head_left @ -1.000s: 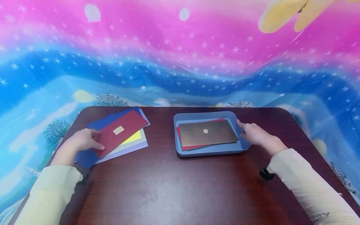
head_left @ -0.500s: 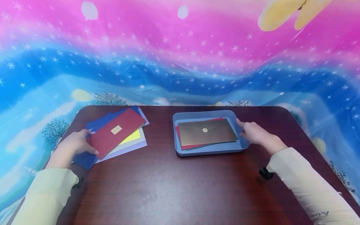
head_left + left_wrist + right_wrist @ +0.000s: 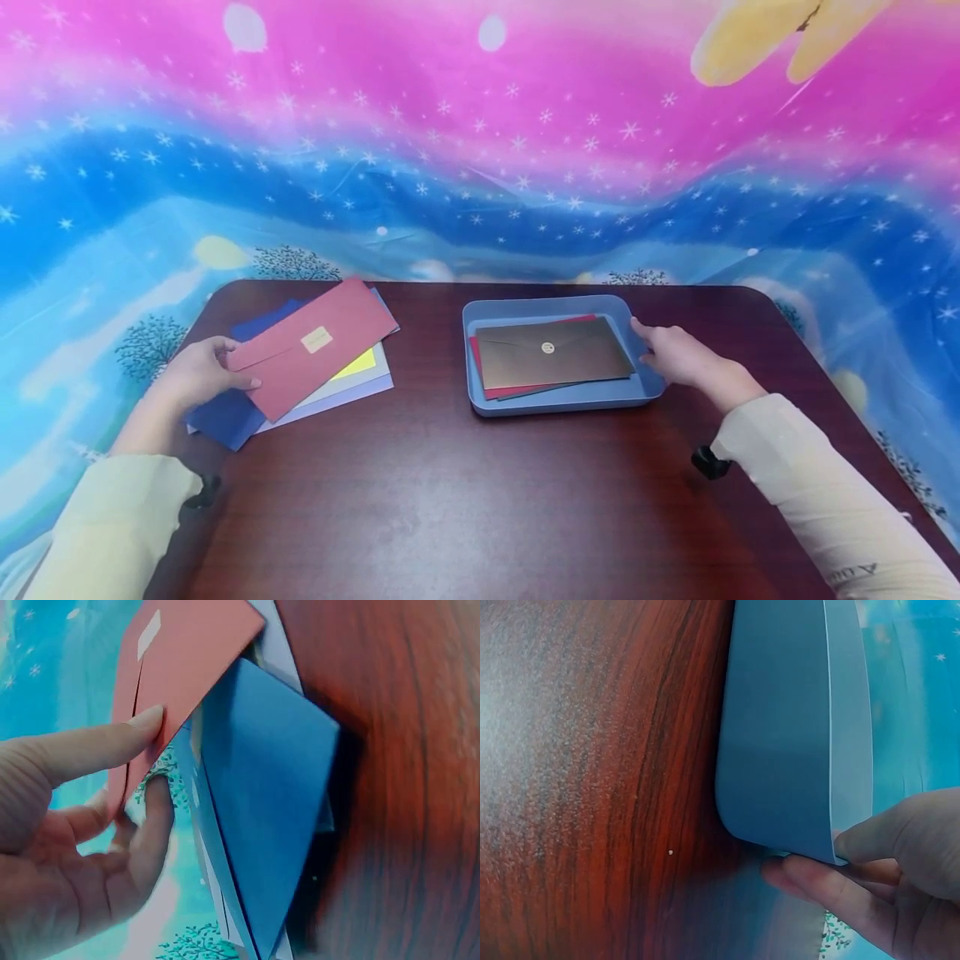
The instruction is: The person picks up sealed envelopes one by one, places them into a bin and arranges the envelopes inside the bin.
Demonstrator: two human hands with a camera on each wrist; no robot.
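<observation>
My left hand [image 3: 202,371] pinches the left end of a red envelope [image 3: 315,350] with a cream label; in the left wrist view the thumb lies on its face and the fingers are behind. The envelope is tilted up over a pile with a dark blue envelope [image 3: 270,765], a yellow one [image 3: 356,364] and pale ones. My right hand [image 3: 682,357] grips the right wall of a blue-grey plastic tray [image 3: 780,735], thumb inside the rim and fingers outside. A brown envelope [image 3: 551,367] with a round seal lies in the tray, over a red one [image 3: 476,367].
The dark reddish wood table [image 3: 450,500] carries the pile at left and the tray at right of centre. Behind it hangs a pink and blue snowflake-print cloth [image 3: 450,167], which also runs down both sides of the table.
The left thumb and fingers have closed on the red envelope's left end, and the envelope has risen and tilted off the pile. The right hand and tray have stayed put.
</observation>
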